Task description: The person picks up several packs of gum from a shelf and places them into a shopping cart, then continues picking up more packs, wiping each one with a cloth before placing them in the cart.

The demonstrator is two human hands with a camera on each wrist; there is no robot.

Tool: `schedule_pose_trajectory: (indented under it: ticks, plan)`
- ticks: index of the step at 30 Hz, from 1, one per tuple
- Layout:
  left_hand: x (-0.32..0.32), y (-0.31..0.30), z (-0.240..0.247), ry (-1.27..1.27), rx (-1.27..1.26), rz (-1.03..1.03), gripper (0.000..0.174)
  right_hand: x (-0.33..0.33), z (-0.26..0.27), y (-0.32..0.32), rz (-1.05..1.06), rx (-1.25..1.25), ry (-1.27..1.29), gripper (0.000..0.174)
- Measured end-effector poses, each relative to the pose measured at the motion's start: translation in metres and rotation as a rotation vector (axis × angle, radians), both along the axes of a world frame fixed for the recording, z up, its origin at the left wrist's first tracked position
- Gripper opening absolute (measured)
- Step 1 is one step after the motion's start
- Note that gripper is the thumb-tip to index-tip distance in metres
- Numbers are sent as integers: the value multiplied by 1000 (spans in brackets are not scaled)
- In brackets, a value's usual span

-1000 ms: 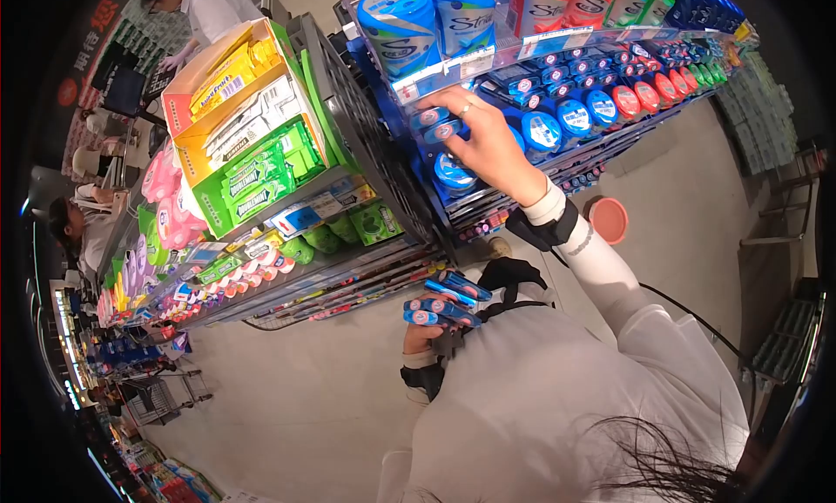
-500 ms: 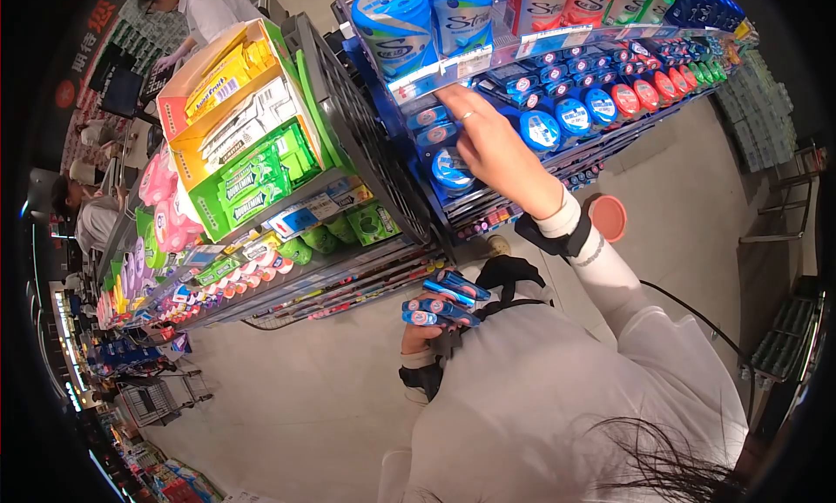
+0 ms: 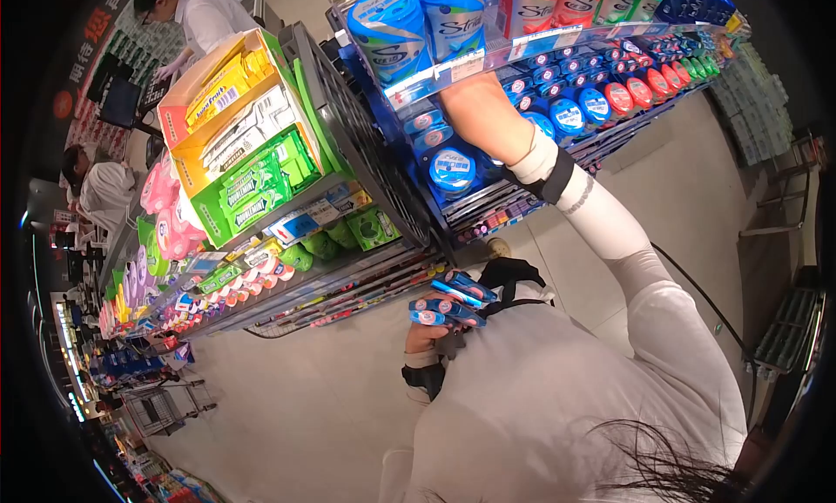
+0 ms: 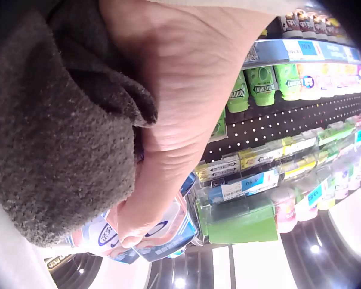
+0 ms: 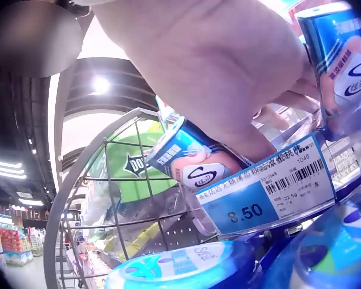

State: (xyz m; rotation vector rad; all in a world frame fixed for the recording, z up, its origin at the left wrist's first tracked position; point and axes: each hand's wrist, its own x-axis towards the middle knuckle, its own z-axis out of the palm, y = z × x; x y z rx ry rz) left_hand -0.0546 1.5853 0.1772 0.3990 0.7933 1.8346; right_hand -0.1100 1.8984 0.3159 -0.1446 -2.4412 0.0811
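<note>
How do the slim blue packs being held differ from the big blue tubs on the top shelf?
The packs are slim and flat; the tubs are fat, rounded and far larger. The packs lie stacked on their sides, held low by the waist; the tubs stand upright behind the clear rail. The packs carry a pink patch; the tubs a white band. Both are mostly blue.

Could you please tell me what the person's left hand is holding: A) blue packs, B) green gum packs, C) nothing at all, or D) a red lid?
A: the left hand grips several blue packs, with its fingers curled round them.
</note>
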Motion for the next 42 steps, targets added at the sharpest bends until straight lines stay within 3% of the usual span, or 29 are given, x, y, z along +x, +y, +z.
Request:
schedule_pose_trajectory:
  ticks: [5,7,10,21,25,28,30,33,38,42]
  plan:
    - [-3,-3,-7,-13,-6,-26,52,-1,-2,3,-35,-13,-81,24]
    - [-4,-3,-10,15,29,-32,54,-3,-3,6,103,-41,162,23]
    - [-1,0,-6,-17,8,0,57,-2,-6,8,146,-113,179,28]
    - [-4,1,-2,-219,34,-105,54,10,0,6,164,-176,-23,20]
    - [-2,4,-1,-217,85,-95,51,13,6,-1,203,-236,74,24]
    - [-3,9,11,-135,79,-74,50,23,6,-7,140,-372,-50,28]
    - [-5,8,14,-161,91,-101,50,25,0,-13,30,-494,65,39]
    - [-7,10,6,-131,169,-125,51,28,6,-22,-24,-413,181,46]
    - [-6,6,1,-213,108,-163,57,29,2,-17,-87,-301,112,51]
    - [-5,3,1,-214,46,-168,57,33,3,-9,-72,-356,59,42]
